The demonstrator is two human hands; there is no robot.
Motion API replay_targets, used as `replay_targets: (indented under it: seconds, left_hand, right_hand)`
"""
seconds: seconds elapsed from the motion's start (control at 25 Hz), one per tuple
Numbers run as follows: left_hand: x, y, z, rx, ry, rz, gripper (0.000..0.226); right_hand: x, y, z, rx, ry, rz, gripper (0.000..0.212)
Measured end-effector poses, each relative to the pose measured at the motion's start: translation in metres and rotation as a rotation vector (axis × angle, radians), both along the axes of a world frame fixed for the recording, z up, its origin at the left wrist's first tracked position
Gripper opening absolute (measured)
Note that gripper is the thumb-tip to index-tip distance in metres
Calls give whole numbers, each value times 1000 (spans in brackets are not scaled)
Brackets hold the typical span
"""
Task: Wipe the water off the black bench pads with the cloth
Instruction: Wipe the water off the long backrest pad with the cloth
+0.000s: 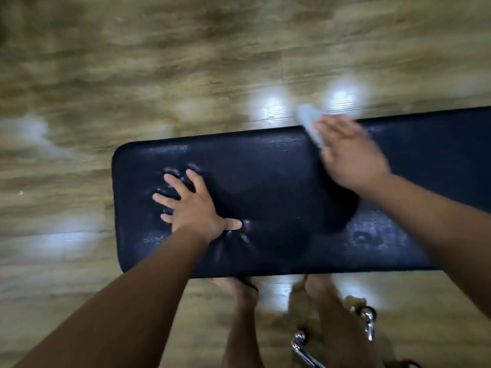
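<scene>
Pad point(279, 160): R hand point(350, 155) presses cloth point(308, 120).

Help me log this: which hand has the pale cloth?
The right hand, on the pale grey cloth at the black bench pad's far edge; the left hand presses the pad, fingers spread.

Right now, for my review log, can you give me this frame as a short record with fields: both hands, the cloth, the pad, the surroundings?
left hand: flat, fingers spread, pressing on the black padded vinyl bench pad
right hand: motion-blurred, fingers look straight, resting on the pale grey cloth
cloth position: at the pad's far edge, partly overhanging it
pad surface: glistening water film in patches
floor: wood-pattern floor
under near edge: bare feet
lower right: chrome metal fittings
</scene>
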State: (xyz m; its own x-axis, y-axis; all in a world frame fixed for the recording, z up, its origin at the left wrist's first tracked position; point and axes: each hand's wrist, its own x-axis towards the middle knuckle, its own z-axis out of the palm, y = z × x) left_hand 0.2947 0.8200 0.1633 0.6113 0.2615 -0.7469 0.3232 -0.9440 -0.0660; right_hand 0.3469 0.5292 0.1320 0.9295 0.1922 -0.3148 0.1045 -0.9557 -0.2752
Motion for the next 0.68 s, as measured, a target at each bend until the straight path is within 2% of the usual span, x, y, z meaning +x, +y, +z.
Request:
replay_targets:
  seconds: [0.08,0.16,0.28,0.36,0.44,0.52,0.6,0.68]
  left_hand:
    - [1,-1,1,24,10,6,153]
    - [1,-4,1,64,16,3,153]
    - [2,-8,3,98,30,6,152]
    - [6,-9,4,104,48,23,152]
    - [8,-14,5,157,32,-41,150]
    - [6,-21,8,217,-60,-279,145]
    - [5,-26,8,183,-124,-542,137]
    - [7,-30,11,153,-107,-615,135]
  right_hand:
    - [-24,-105,9,-111,-61,-222,59]
    - [-39,-182,30,-197,-31,-479,58]
    - [-40,-203,41,-280,-9,-728,58]
    - [-41,-167,32,-262,-50,-688,62]
    - [-52,-126,13,-190,-64,-396,59]
    - [-48,-120,10,-125,-70,-59,53]
    - [-30,-159,10,-182,-96,-54,51]
    - [-19,-205,17,-293,-60,-244,54]
